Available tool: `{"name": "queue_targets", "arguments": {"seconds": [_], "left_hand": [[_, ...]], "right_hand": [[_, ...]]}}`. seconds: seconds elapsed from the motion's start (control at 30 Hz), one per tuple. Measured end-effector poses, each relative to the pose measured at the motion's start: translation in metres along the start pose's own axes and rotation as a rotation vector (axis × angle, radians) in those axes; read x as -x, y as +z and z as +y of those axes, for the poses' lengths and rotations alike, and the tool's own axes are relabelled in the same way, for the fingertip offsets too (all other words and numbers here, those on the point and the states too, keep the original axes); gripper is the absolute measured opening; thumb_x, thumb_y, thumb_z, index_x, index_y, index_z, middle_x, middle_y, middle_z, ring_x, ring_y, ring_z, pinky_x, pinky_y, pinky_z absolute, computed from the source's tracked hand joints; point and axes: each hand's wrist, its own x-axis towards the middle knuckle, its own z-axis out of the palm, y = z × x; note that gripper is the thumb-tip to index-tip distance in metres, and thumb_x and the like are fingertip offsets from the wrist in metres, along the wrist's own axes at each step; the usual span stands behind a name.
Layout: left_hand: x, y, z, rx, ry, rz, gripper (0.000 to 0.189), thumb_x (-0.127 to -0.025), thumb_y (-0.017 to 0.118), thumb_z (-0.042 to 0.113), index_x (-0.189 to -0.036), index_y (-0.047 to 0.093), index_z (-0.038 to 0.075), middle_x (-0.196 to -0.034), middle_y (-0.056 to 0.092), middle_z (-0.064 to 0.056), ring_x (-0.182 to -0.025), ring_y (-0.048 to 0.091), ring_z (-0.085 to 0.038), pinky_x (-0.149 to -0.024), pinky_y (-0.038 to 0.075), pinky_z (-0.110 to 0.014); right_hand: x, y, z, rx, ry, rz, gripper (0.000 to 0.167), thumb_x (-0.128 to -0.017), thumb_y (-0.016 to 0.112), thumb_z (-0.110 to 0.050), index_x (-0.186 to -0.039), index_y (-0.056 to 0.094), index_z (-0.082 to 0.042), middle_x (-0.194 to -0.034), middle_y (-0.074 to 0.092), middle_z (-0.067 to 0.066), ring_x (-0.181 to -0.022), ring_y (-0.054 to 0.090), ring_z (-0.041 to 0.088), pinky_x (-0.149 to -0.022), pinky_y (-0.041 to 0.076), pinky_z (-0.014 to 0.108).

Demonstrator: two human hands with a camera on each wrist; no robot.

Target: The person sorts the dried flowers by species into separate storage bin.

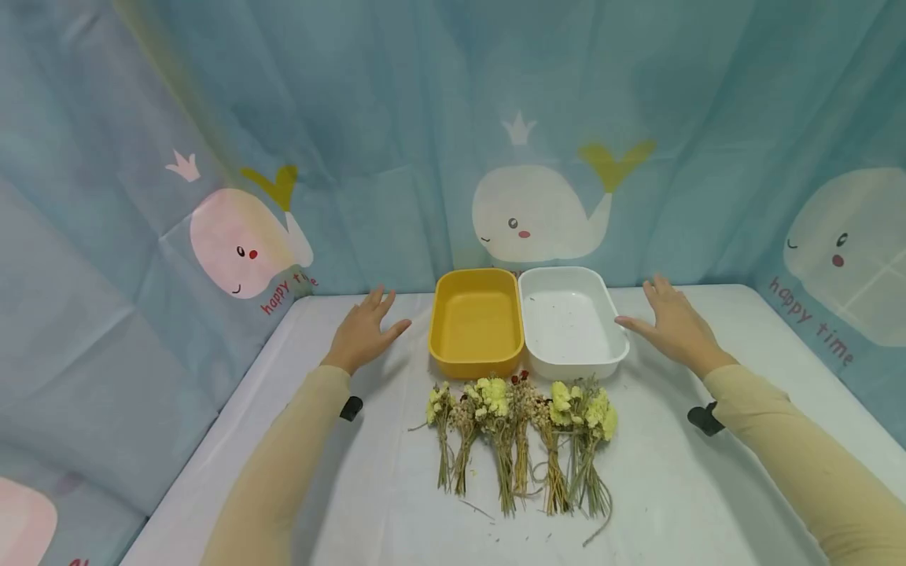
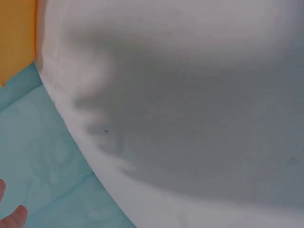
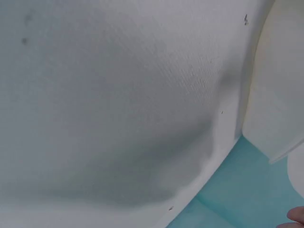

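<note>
My left hand (image 1: 363,330) hovers left of a yellow basin (image 1: 476,368), fingers spread and holding nothing. On the other side, my right hand (image 1: 675,326) is held out beside a white basin (image 1: 576,369), its thumb overlapping the rim in the head view. The two basins stand side by side. In front of them lies a row of several small dried flower bunches, among them a yellow-headed bunch (image 1: 493,397) and a rightmost bunch (image 1: 598,417), stems toward me. Each wrist view catches only a few fingertips (image 2: 16,217) and a hand's shadow on the cloth.
A white cloth (image 1: 396,503) covers the table, with loose stem bits near the bunches. Blue curtains (image 1: 382,118) printed with whales enclose the back and sides. Dark specks lie inside the white basin.
</note>
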Motion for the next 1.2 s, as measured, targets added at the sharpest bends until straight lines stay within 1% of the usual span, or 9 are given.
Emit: {"name": "queue_targets", "arguments": {"seconds": [0.07, 0.27, 0.5, 0.6, 0.7, 0.9, 0.97, 1.1, 1.2], "left_hand": [[0.002, 0.001, 0.001, 0.000, 0.008, 0.006, 0.081, -0.099, 0.046, 0.062, -0.160, 0.023, 0.014, -0.167, 0.015, -0.016, -0.154, 0.018, -0.036, -0.126, 0.018, -0.061], [0.005, 0.004, 0.004, 0.010, 0.026, 0.001, 0.083, -0.097, 0.045, 0.065, -0.160, 0.023, 0.014, -0.167, 0.016, -0.016, -0.153, 0.019, -0.037, -0.125, 0.020, -0.061], [0.006, 0.008, 0.010, 0.051, 0.041, 0.004, 0.084, -0.097, 0.047, 0.064, -0.160, 0.022, 0.014, -0.167, 0.015, -0.014, -0.153, 0.019, -0.036, -0.125, 0.020, -0.060], [0.008, 0.010, 0.010, 0.082, 0.024, 0.002, 0.085, -0.097, 0.048, 0.064, -0.160, 0.021, 0.015, -0.168, 0.014, -0.012, -0.154, 0.018, -0.035, -0.126, 0.019, -0.059], [0.011, 0.011, 0.011, 0.112, 0.003, -0.008, 0.087, -0.096, 0.049, 0.065, -0.161, 0.018, 0.017, -0.168, 0.012, -0.011, -0.154, 0.017, -0.036, -0.125, 0.019, -0.061], [0.015, 0.009, 0.012, 0.132, -0.016, 0.002, 0.089, -0.094, 0.050, 0.068, -0.161, 0.016, 0.020, -0.169, 0.008, -0.006, -0.154, 0.018, -0.035, -0.122, 0.025, -0.063], [0.015, 0.009, 0.014, 0.153, -0.015, -0.002, 0.091, -0.093, 0.049, 0.070, -0.161, 0.016, 0.021, -0.169, 0.008, -0.006, -0.154, 0.017, -0.035, -0.121, 0.026, -0.064], [0.017, 0.009, 0.017, 0.183, -0.028, -0.039, 0.098, -0.087, 0.043, 0.080, -0.161, 0.013, 0.024, -0.170, 0.007, -0.005, -0.155, 0.015, -0.033, -0.121, 0.026, -0.065], [0.019, 0.011, 0.017, 0.204, -0.046, -0.049, 0.099, -0.085, 0.042, 0.083, -0.161, 0.012, 0.027, -0.170, 0.007, -0.003, -0.155, 0.015, -0.032, -0.121, 0.026, -0.065]], "right_hand": [[0.003, -0.001, -0.002, 0.002, -0.007, -0.003, 0.104, -0.095, 0.052, -0.063, -0.154, 0.012, 0.013, -0.160, 0.003, 0.038, -0.147, 0.009, 0.057, -0.121, 0.012, 0.070], [0.009, -0.004, -0.007, -0.005, 0.002, -0.022, 0.105, -0.095, 0.052, -0.063, -0.154, 0.009, 0.013, -0.160, 0.004, 0.037, -0.148, 0.007, 0.054, -0.123, 0.009, 0.066], [0.013, -0.005, -0.009, -0.027, 0.046, -0.047, 0.108, -0.094, 0.051, -0.066, -0.155, 0.008, 0.011, -0.162, -0.002, 0.033, -0.147, 0.004, 0.057, -0.119, 0.010, 0.072], [0.015, -0.004, -0.011, -0.039, 0.065, -0.065, 0.108, -0.093, 0.050, -0.068, -0.156, 0.007, 0.008, -0.163, -0.004, 0.030, -0.147, 0.003, 0.057, -0.118, 0.010, 0.075], [0.019, -0.002, -0.014, -0.049, 0.072, -0.079, 0.108, -0.093, 0.051, -0.068, -0.157, 0.007, 0.007, -0.164, -0.004, 0.029, -0.147, 0.004, 0.057, -0.117, 0.011, 0.076], [0.022, 0.000, -0.021, -0.073, 0.058, -0.100, 0.107, -0.094, 0.051, -0.067, -0.157, 0.006, 0.006, -0.164, -0.001, 0.027, -0.147, 0.004, 0.057, -0.118, 0.011, 0.074], [0.023, 0.000, -0.024, -0.083, 0.057, -0.101, 0.107, -0.094, 0.051, -0.067, -0.157, 0.005, 0.006, -0.165, -0.001, 0.027, -0.147, 0.005, 0.057, -0.118, 0.011, 0.074], [0.027, 0.001, -0.027, -0.116, 0.065, -0.107, 0.107, -0.093, 0.053, -0.067, -0.157, 0.008, 0.005, -0.165, -0.001, 0.026, -0.147, 0.006, 0.057, -0.117, 0.012, 0.075], [0.030, 0.003, -0.030, -0.146, 0.060, -0.103, 0.106, -0.092, 0.055, -0.066, -0.158, 0.010, 0.003, -0.166, 0.001, 0.023, -0.147, 0.007, 0.056, -0.116, 0.014, 0.076]]}}
